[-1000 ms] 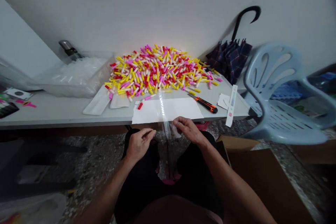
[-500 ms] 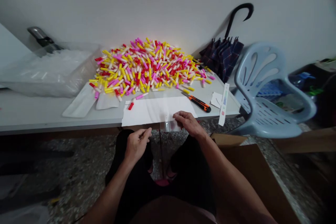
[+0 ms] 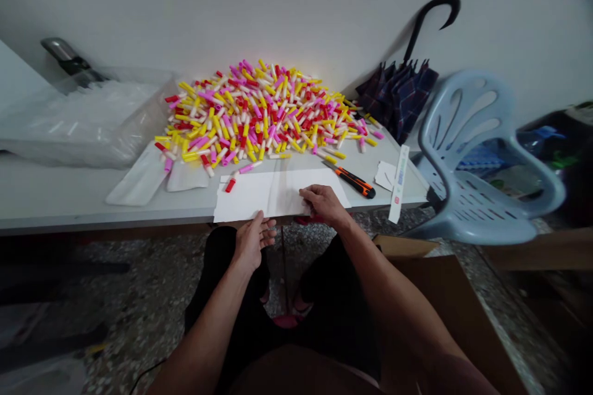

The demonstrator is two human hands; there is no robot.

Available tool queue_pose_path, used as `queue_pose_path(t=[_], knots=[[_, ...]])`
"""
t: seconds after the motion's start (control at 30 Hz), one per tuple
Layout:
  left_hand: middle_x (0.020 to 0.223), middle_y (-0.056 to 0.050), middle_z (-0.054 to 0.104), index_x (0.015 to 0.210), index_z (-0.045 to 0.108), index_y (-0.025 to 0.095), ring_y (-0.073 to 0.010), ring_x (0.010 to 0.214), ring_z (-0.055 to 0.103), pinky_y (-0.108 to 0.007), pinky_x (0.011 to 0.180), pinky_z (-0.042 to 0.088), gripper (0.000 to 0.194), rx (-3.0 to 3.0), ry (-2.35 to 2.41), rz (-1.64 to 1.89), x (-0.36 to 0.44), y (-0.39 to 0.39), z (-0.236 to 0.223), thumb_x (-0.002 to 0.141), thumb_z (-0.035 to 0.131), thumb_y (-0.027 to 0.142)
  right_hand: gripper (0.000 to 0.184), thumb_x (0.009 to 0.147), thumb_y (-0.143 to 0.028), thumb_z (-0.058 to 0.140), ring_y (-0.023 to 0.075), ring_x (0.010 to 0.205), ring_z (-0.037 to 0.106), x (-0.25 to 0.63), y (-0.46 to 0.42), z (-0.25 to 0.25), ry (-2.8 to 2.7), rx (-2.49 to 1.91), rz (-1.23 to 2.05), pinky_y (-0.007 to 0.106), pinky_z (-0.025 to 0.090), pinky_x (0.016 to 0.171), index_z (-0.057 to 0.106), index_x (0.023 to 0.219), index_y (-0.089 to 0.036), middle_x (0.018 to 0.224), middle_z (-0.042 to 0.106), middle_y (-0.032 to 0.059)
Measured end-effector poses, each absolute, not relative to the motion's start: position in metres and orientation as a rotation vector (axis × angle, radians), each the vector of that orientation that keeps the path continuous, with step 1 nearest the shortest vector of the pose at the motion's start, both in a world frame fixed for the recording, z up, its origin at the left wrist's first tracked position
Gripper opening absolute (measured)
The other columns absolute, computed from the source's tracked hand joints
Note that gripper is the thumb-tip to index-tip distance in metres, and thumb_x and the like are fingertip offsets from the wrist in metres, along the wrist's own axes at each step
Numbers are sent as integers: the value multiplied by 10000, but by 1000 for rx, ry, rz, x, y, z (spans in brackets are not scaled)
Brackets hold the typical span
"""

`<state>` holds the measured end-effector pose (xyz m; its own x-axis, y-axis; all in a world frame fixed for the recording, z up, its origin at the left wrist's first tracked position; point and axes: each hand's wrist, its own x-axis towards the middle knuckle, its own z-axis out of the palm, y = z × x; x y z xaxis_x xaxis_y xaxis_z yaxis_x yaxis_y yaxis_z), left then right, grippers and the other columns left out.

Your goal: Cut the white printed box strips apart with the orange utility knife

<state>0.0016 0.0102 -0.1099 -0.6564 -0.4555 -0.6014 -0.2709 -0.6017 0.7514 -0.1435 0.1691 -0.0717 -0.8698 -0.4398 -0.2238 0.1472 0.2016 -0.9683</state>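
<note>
Your right hand (image 3: 324, 203) rests on a clear plastic strip (image 3: 283, 194) lying on a white sheet (image 3: 250, 199); you can't tell if it grips. Your left hand (image 3: 252, 241) is open and empty, just off the sheet's near edge. The sheet sits at the counter's (image 3: 78, 197) near edge, with colored tubes (image 3: 259, 111) heaped beyond and a utility knife (image 3: 354, 182) to the right.

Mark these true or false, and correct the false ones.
The right hand rests on the white sheet: true.
The left hand holds the utility knife: false; it is open at the sheet's near edge, and the utility knife lies on the table.
A plaid umbrella stands against the wall: true.
The coloured plastic tubes are inside the cardboard box: false; the coloured plastic tubes lie heaped on the table.
</note>
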Motion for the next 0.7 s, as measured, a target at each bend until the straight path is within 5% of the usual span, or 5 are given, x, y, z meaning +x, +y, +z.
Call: queue_pose_path(t=[0.27,0.5,0.7], knots=[[1024,-147,766,1136,665,85,-135,601,688,-230,457,532,516,1246,-1342,-2475,12,20,-113,1014,568,577,396,674,-515,875,107,512,541,-119,173,-75,1812,75,-2196,218,425,389,758,816,-165,666,638,-16],[1003,-112,753,1118,662,100,-120,603,681,-223,470,538,412,1242,-1350,-2482,13,41,-121,986,658,490,386,670,-482,884,66,411,350,-100,191,-91,1780,416,-2627,217,320,363,710,824,-174,499,440,-109],[997,-97,754,1128,647,123,-120,599,677,-231,472,533,421,1246,-1272,-2535,6,38,-117,978,654,516,481,615,-551,903,125,487,595,-103,196,-102,1799,479,-2540,233,482,410,625,755,-185,603,613,-43]])
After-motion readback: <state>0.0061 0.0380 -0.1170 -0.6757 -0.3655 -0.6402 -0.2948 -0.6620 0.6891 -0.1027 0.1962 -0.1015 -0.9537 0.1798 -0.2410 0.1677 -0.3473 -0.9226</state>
